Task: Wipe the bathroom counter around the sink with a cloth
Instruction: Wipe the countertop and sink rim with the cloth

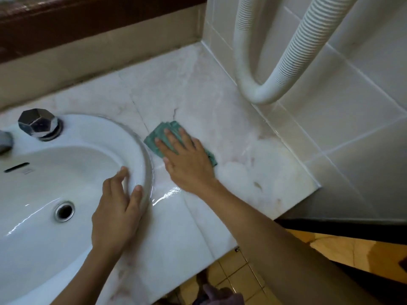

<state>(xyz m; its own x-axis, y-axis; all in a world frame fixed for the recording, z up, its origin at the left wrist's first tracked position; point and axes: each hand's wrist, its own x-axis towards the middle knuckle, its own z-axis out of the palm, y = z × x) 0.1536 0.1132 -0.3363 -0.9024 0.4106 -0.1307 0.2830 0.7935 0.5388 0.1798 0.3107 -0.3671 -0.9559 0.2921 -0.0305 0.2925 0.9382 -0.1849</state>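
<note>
Green cloth (169,137), soft and light, lies folded on the wet marble table (231,137) beside the sink (141,148). Right hand (187,164) presses it flat, fingers (170,137) spread; left hand (119,212) rests open on the rim. Best handled under a flat palm, likely to bunch.

Pale glazed wall tiles (352,111) with light grout lines are covering the right-hand wall, meeting a beige back ledge (99,53) at the corner. A dark reddish-brown frame (88,16) is running along the top left above that ledge. A white corrugated hose (264,93) is hanging in a U-shaped loop against the tiles. Small tan floor tiles (237,274) are showing at the bottom, with an orange-yellow patch (343,249) to the right beside a dark band (341,226). Soft daylight is glinting off the glazed surfaces.
</note>
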